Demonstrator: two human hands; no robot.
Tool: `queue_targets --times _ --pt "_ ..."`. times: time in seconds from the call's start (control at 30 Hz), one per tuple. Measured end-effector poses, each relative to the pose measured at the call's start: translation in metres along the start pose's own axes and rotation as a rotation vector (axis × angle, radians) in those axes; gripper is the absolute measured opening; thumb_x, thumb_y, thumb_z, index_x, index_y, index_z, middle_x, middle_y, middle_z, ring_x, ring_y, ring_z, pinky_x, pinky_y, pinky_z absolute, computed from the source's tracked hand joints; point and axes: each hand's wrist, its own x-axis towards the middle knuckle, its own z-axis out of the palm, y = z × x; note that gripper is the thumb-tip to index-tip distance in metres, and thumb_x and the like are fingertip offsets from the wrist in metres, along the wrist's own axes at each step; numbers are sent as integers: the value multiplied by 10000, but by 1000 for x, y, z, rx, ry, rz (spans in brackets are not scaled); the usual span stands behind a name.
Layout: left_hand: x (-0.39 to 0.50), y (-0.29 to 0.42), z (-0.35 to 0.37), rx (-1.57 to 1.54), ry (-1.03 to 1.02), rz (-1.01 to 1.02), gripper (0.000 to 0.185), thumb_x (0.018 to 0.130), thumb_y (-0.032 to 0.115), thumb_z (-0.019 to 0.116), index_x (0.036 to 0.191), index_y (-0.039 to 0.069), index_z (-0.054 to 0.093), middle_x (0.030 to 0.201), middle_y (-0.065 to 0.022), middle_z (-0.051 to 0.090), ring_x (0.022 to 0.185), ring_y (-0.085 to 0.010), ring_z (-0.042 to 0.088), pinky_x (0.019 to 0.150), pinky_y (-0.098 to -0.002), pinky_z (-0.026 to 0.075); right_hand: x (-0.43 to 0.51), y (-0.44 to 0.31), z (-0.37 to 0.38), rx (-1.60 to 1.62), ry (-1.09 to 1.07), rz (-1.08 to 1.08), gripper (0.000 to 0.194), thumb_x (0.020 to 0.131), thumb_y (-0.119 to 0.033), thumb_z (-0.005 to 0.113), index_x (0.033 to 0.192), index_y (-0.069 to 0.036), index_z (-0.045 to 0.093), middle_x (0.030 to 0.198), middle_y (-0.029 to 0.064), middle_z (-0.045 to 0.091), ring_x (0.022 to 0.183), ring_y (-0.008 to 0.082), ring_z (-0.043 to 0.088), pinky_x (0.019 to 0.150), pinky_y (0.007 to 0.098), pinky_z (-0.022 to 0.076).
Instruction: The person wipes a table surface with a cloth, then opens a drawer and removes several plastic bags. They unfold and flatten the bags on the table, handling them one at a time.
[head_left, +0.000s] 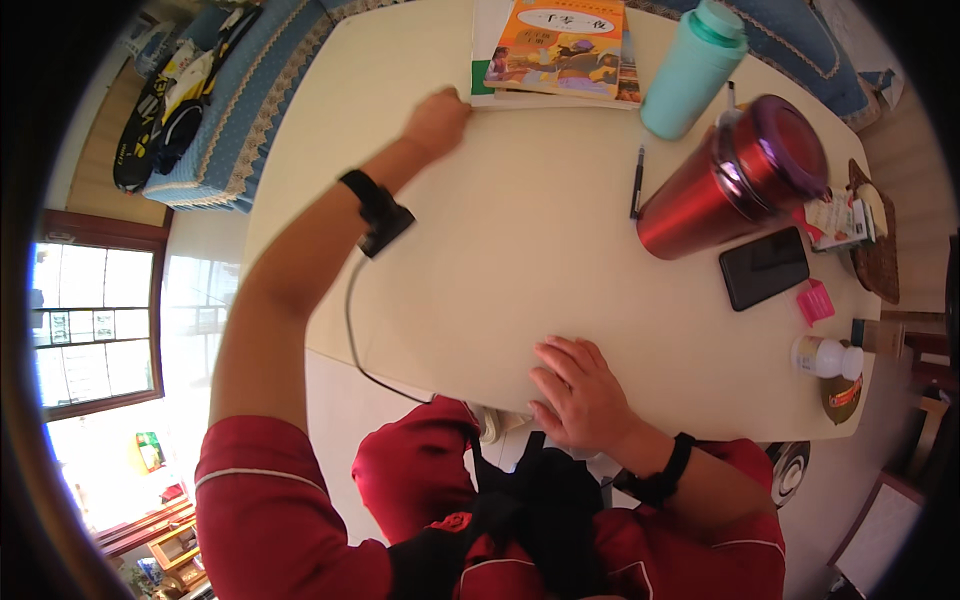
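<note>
My left hand (439, 126) reaches across the cream table (450, 247), with its fingers curled and blurred. It is right beside the lower left corner of a small stack of books, topped by an orange illustrated paperback (559, 56). Whether the fingers touch or grip anything there is hidden. Near the table's front edge, my right hand (581, 394) lies palm down on the tabletop, fingers slightly apart and holding nothing. A black strap with a small box (386, 217) sits on my left wrist, trailing a thin cable (352, 330) over the table edge.
On the right stand a mint bottle (694, 75) and a large red metal tumbler (727, 184). Around them lie a pen (637, 184), a black smartphone (765, 268), a pink plastic piece (815, 302), a white pill bottle (825, 358) and a wicker basket (877, 255).
</note>
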Motion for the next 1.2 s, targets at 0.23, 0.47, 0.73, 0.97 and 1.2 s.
queue_targets --times 0.23,0.47,0.73,0.97,1.2 --pt "5 121 -6 -197 62 50 144 829 142 553 817 57 668 879 -150 603 858 -340 605 761 -435 493 -7 -2 3 13 93 -35 334 692 -166 682 963 4 584 1159 174 537 1146 338 487 958 456 391" --pt "9 182 -8 -256 69 84 161 826 155 544 868 113 694 896 -119 612 887 -333 594 763 -427 490 -20 4 9 136 238 -110 308 684 -114 687 963 -17 600 1070 128 592 1072 315 547 933 424 433" --pt "-124 252 -40 -440 -10 262 142 839 130 553 890 114 684 867 -103 600 841 -313 598 730 -389 497 -120 -53 7 186 52 -278 310 713 -108 687 1009 -43 625 1071 109 606 1040 296 564 893 401 466" --pt "-142 212 -38 -111 -86 76 163 828 156 531 853 81 674 877 -143 622 929 -337 585 807 -432 485 -187 -78 -39 185 94 11 268 741 -85 686 995 -23 628 930 124 632 903 312 595 794 400 486" --pt "-123 212 -20 -36 23 -386 300 859 289 568 841 8 669 918 -219 637 866 -367 614 791 -464 506 -230 -46 -89 -37 251 533 208 820 -199 610 916 -15 596 869 160 631 861 360 590 720 451 481"
